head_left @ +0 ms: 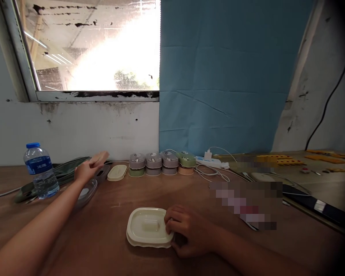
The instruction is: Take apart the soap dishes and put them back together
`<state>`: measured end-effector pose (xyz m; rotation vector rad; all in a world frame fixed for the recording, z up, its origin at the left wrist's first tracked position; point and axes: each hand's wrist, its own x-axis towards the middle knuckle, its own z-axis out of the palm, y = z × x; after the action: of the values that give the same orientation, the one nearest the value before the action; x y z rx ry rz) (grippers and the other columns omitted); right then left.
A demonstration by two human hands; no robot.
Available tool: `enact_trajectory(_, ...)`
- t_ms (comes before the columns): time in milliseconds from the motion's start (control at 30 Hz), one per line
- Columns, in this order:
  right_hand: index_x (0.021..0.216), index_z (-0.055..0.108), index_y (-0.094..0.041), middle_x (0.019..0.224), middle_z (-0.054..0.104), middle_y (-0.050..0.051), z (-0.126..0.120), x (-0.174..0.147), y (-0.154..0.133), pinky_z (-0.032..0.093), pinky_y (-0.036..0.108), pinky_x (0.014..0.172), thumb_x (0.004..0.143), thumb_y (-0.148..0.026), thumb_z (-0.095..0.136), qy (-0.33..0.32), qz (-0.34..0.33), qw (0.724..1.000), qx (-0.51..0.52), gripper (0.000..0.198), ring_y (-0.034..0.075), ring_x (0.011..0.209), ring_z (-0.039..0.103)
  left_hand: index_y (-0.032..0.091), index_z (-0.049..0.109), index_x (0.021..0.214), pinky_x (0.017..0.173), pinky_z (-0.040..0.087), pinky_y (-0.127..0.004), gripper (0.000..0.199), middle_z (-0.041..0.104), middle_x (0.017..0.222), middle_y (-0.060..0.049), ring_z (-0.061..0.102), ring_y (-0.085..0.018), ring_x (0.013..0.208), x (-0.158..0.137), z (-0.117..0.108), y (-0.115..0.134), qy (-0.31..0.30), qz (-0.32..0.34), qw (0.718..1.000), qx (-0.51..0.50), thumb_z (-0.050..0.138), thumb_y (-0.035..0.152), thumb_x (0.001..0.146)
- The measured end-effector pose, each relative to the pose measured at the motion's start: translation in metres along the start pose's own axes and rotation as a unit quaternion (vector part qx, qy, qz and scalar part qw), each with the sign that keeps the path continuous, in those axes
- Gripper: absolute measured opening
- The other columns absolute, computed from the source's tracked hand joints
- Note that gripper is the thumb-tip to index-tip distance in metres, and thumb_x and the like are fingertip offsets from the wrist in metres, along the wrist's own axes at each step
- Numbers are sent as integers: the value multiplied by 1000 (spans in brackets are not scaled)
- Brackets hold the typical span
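In the head view, my right hand grips the right edge of a cream rounded-rectangular lid with a raised bar in its middle; fingers press the rim and the thumb is below. The lid lies near the front of the table; whether anything sits under it is hidden. My left hand reaches to the back left, its fingers closed on a peach flat piece held tilted above the table. Beneath that hand are a clear lid and a dark grey-brown container. A second cream piece lies just right of them.
Several small two-tier boxes line the wall. A water bottle stands at left, beside a dark green bag. A power strip with white cables lies right of the boxes. Yellow parts and a black bar are farther right.
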<state>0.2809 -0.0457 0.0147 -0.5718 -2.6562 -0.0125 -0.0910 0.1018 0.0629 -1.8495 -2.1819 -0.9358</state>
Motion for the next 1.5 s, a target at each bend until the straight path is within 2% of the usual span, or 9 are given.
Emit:
enact_trajectory(67,96,49,-20,96,53,7,-1,-1,0,41,34,80,64,-24,54,19,-10,1000,1,32,20,89,51,14,63,98,70,43,-30,52,64,93,-10,59,-27,85,-17,-11,19,93,-5,991,-97,51,55,68)
enact_trajectory(133,112,37,-20,104,49,9,-1,-2,1,40,38,84,63,-27,56,77,-30,997,-5,53,22,98,47,14,63,93,73,44,-29,46,63,91,-7,59,-23,84,-48,-19,40,131,63,969,-198,54,51,69)
enact_trajectory(233,121,22,-24,116,38,10,0,-3,1,36,44,90,61,-25,59,197,-68,977,-44,70,26,109,40,18,64,90,81,44,-29,29,61,97,-6,55,-21,97,-108,-22,64,10,236,925,-297,54,40,75)
enact_trajectory(333,122,20,-27,124,28,9,0,-4,-1,33,48,93,60,-24,59,242,-66,965,-81,74,28,115,34,22,61,103,88,44,-31,29,59,105,-7,50,-22,108,-150,-17,71,-110,354,871,-323,58,28,75)
enact_trajectory(467,125,19,-23,129,24,12,-2,-3,-5,31,47,96,59,-30,59,170,-12,982,-86,78,31,121,27,25,59,107,94,40,-36,35,60,103,-6,44,-23,115,-157,-12,65,-195,424,819,-333,62,22,73)
enact_trajectory(700,126,30,-22,139,12,11,-3,-3,-5,29,42,99,56,-36,63,7,118,993,-3,79,31,126,21,23,61,104,97,37,-38,32,62,100,-7,43,-24,115,-150,-11,62,-271,464,776,-331,62,23,72)
enact_trajectory(1100,132,26,-23,143,9,12,-6,-1,-1,29,40,98,62,-41,63,-128,174,971,107,82,31,126,25,25,64,98,94,37,-38,29,64,96,-6,53,-22,102,-155,-11,68,-282,494,771,-285,62,28,69)
enact_trajectory(1333,133,24,-19,131,36,11,-6,0,-1,30,38,98,60,-37,65,-101,167,973,126,86,27,118,35,24,62,99,95,37,-37,30,64,98,-6,53,-21,102,-155,-9,68,-275,499,777,-268,62,28,69)
enact_trajectory(1500,135,20,-14,135,32,13,0,-3,7,25,40,101,55,-44,68,-82,200,967,133,97,29,122,30,25,59,104,97,34,-37,34,62,105,-5,51,-22,106,-161,-15,74,-278,502,787,-227,61,29,71)
